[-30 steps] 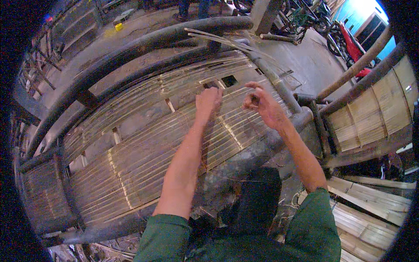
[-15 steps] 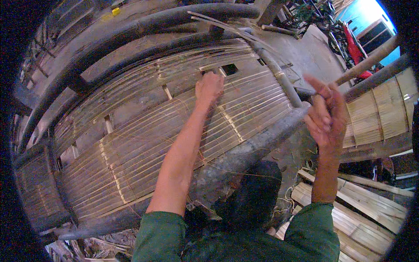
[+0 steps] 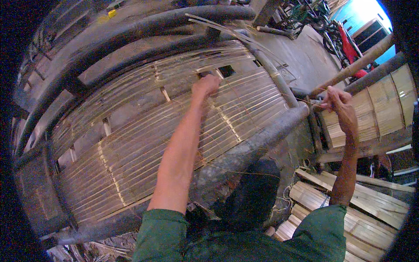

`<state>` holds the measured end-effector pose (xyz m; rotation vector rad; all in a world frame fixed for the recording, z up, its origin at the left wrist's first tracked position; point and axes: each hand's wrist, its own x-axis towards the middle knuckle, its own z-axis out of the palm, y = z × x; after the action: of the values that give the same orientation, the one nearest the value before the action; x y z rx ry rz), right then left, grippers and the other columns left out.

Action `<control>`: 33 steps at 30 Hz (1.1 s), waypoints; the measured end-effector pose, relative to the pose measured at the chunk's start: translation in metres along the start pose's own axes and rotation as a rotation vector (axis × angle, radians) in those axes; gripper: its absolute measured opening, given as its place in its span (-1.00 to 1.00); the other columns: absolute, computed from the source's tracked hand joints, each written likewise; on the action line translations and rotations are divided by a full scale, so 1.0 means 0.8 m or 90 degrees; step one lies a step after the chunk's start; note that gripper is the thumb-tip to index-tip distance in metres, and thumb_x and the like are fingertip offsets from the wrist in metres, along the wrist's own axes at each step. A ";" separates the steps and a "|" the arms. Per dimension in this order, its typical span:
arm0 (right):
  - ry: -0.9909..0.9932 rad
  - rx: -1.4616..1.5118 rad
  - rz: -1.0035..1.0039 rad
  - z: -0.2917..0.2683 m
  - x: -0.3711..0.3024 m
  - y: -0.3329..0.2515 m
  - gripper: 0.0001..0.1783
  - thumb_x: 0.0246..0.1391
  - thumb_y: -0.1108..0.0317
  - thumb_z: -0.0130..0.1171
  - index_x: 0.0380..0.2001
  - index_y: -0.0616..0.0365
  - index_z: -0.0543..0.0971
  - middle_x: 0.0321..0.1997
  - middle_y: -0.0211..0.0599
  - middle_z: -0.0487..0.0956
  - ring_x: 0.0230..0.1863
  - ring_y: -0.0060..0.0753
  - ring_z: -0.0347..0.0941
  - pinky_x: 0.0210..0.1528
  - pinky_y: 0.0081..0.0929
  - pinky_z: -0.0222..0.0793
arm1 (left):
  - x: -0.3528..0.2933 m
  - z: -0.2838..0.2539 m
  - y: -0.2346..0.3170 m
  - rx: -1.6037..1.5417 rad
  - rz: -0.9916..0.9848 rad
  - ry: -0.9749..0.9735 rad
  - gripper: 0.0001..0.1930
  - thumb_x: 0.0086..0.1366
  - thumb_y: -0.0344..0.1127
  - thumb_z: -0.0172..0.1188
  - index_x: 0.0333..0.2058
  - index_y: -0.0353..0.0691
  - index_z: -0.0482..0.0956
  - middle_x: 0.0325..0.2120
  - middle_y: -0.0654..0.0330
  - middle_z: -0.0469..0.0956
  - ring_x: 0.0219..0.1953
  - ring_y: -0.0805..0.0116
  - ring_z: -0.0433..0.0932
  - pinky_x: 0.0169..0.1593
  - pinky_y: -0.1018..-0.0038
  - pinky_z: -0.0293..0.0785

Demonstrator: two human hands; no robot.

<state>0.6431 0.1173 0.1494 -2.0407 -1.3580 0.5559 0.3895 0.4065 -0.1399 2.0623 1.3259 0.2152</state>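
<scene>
A bench-like frame of dark bamboo poles carries a seat of thin bamboo slats (image 3: 144,139) in front of me. My left hand (image 3: 206,85) is closed at the far side of the slats, right beside a square gap (image 3: 226,71). Whatever its fingertips grip is hidden beneath the hand. Out to the right, my right hand (image 3: 341,105) is raised above the frame's corner, its fingers pinched together. A thin light-brown strand (image 3: 315,104) runs from those fingers toward the left. More fine strands (image 3: 174,105) lie loosely over the slats near my left forearm.
A thick dark pole (image 3: 257,142) forms the near edge of the frame. Split bamboo panels (image 3: 371,201) lie at lower right, and another slatted panel (image 3: 377,109) stands beyond my right hand. A red motorbike (image 3: 348,46) is at the back right.
My right hand has moved slightly right, and its fingers have gone from partly extended to pinched on the strand. The left hand stays beside the gap, shifted only slightly in view.
</scene>
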 end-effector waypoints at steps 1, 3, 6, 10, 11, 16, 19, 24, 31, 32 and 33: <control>0.087 -0.160 -0.064 -0.008 0.020 0.055 -0.70 0.15 0.20 0.02 -0.35 0.26 0.53 -0.48 -0.22 0.53 -0.41 -0.32 0.45 -0.30 -0.38 0.36 | 0.020 0.011 -0.009 -0.014 -0.011 -0.037 -0.57 0.25 0.00 -0.23 -0.17 -0.07 0.55 -0.15 0.02 0.53 -0.08 -0.03 0.50 -0.01 0.09 0.36; 0.274 -0.503 -0.158 -0.026 0.034 0.174 -0.68 0.14 0.19 0.03 -0.26 0.25 0.54 -0.37 -0.10 0.57 -0.34 -0.17 0.49 -0.22 -0.32 0.39 | 0.005 0.021 0.037 0.016 0.048 -0.032 -0.54 0.25 0.04 -0.26 -0.17 -0.07 0.55 -0.14 0.02 0.53 -0.07 -0.03 0.49 -0.01 0.09 0.37; 0.203 -0.389 -0.199 0.062 0.075 0.156 -0.64 0.11 0.20 0.04 -0.10 0.20 0.50 -0.15 -0.03 0.53 -0.11 0.01 0.44 0.02 -0.26 0.31 | -0.030 -0.005 0.032 0.033 0.052 0.039 -0.52 0.26 0.05 -0.28 -0.18 -0.08 0.55 -0.14 0.02 0.53 -0.08 -0.04 0.49 -0.03 0.09 0.38; 0.119 -0.351 -0.445 0.219 0.136 0.121 -0.59 0.08 0.20 0.04 -0.03 0.17 0.45 -0.05 0.00 0.47 -0.03 0.00 0.40 0.03 -0.22 0.32 | -0.045 -0.002 0.039 0.035 0.089 0.106 -0.53 0.26 0.04 -0.28 -0.21 -0.09 0.56 -0.17 -0.01 0.53 -0.10 -0.05 0.49 -0.07 0.07 0.40; 0.100 -0.349 -0.478 0.252 0.148 0.112 -0.58 0.08 0.20 0.04 -0.02 0.16 0.44 -0.04 0.00 0.46 -0.03 0.00 0.40 0.00 -0.20 0.34 | -0.047 -0.004 0.041 0.038 0.088 0.109 -0.54 0.27 0.03 -0.27 -0.23 -0.10 0.56 -0.19 -0.01 0.54 -0.13 -0.06 0.50 -0.09 0.07 0.41; 0.018 -0.355 -0.368 0.323 0.164 0.051 -0.76 -0.02 0.33 0.14 -0.27 0.19 0.49 -0.14 -0.03 0.42 -0.12 0.04 0.36 -0.09 -0.17 0.31 | -0.052 0.001 0.029 0.049 0.131 0.201 -0.57 0.28 0.00 -0.22 -0.29 -0.13 0.58 -0.30 -0.02 0.57 -0.23 -0.05 0.55 -0.16 0.10 0.45; 0.003 -0.406 -0.360 0.326 0.172 0.052 -0.83 -0.03 0.33 0.14 -0.40 0.20 0.47 -0.13 -0.06 0.43 -0.14 0.03 0.36 -0.13 -0.16 0.31 | -0.059 -0.003 0.046 0.088 0.098 0.165 -0.58 0.28 -0.01 -0.18 -0.32 -0.18 0.58 -0.35 -0.03 0.58 -0.28 -0.04 0.57 -0.20 0.11 0.47; -0.022 -0.374 -0.288 0.325 0.184 0.063 -0.78 0.06 0.30 0.05 -0.47 0.27 0.45 -0.30 -0.05 0.49 -0.23 0.03 0.40 -0.18 -0.17 0.32 | -0.058 -0.011 0.057 0.084 0.062 0.091 -0.60 0.25 0.02 -0.16 -0.19 -0.11 0.52 -0.21 -0.04 0.54 -0.19 -0.05 0.53 -0.13 0.08 0.44; -0.173 -0.202 -0.358 0.162 0.137 0.021 -0.70 0.18 0.25 -0.06 -0.12 0.15 0.51 -0.42 -0.27 0.51 -0.43 -0.42 0.36 -0.30 -0.43 0.32 | -0.067 -0.012 0.065 0.099 0.146 0.171 -0.44 0.22 0.18 -0.16 -0.26 -0.21 0.58 -0.32 -0.05 0.58 -0.22 0.00 0.57 -0.15 0.10 0.46; -0.193 -0.103 -0.245 0.136 0.121 -0.014 -0.69 0.18 0.25 -0.06 -0.07 0.10 0.51 -0.42 -0.31 0.50 -0.44 -0.50 0.34 -0.31 -0.51 0.32 | -0.073 -0.016 0.065 0.120 0.118 0.139 -0.42 0.22 0.20 -0.17 -0.26 -0.21 0.58 -0.31 -0.04 0.58 -0.21 0.01 0.56 -0.14 0.11 0.46; -0.159 -0.091 -0.241 0.113 0.117 -0.048 -0.70 0.19 0.25 -0.07 -0.08 0.09 0.51 -0.42 -0.33 0.50 -0.44 -0.55 0.34 -0.32 -0.55 0.33 | -0.078 -0.023 0.068 0.142 0.094 0.110 -0.41 0.22 0.21 -0.19 -0.26 -0.22 0.58 -0.29 -0.04 0.58 -0.19 0.02 0.56 -0.13 0.12 0.46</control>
<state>0.5955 0.2382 0.1098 -1.7958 -1.9279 0.5679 0.3920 0.3467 -0.0795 2.3788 1.3502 0.3292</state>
